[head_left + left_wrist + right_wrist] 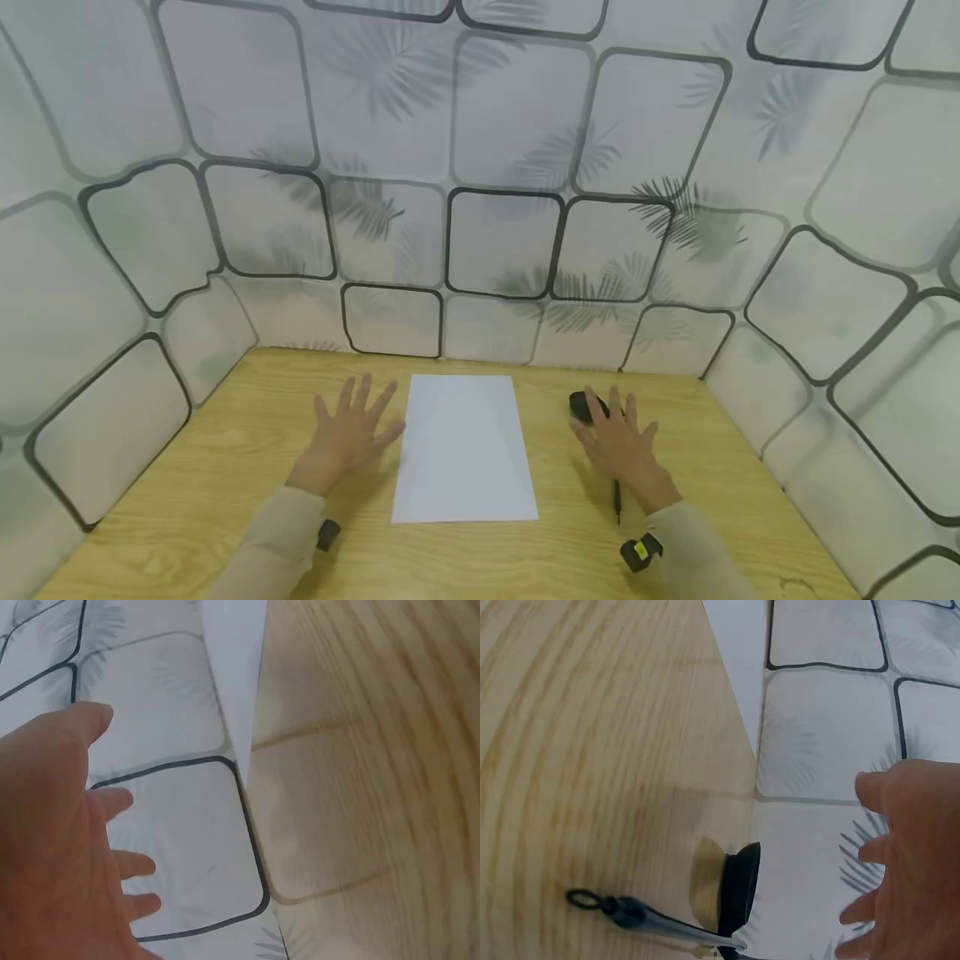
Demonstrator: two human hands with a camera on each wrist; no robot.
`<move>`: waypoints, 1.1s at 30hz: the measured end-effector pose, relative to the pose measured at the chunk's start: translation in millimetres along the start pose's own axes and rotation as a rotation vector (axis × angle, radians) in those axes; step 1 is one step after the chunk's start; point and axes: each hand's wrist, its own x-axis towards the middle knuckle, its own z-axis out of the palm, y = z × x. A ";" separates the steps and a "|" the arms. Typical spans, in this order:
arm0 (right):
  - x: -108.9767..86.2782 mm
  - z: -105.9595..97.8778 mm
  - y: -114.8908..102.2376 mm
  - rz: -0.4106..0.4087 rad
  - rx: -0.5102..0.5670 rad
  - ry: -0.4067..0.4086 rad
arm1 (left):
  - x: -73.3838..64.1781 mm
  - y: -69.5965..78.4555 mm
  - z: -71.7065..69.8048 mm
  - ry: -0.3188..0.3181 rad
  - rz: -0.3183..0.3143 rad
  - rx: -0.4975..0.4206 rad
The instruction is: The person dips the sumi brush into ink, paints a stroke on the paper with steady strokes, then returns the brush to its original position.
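A white sheet of paper (465,450) lies flat on the table between the two hands. My left hand (345,437) is spread with nothing in it, its thumb close to the paper's left edge. Over on the right, my right hand (621,442), fingers spread, hovers above what looks like a black ladle (587,407). That hand hides the ladle's middle in the head view. In the right wrist view the ladle's bowl (739,889) and its handle with a loop at the end (660,920) show below and apart from the fingers.
The wood-grain table (187,500) is enclosed at the back and both sides by pale walls (390,242) patterned with dark rounded outlines and leaves. Small black devices, one at the left wrist (327,534) and one at the right (641,552), are worn near the sleeves.
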 end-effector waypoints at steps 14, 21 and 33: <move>3.1 -11.1 47.6 -0.223 0.030 0.076 | 17.8 -4.8 27.9 -0.160 0.116 0.029; 7.0 -6.6 67.2 -0.247 -0.041 0.029 | 22.6 -3.1 28.5 -0.191 0.134 0.042; 13.6 3.3 68.9 -0.326 -0.096 0.025 | 20.2 -3.4 28.9 -0.291 0.094 0.000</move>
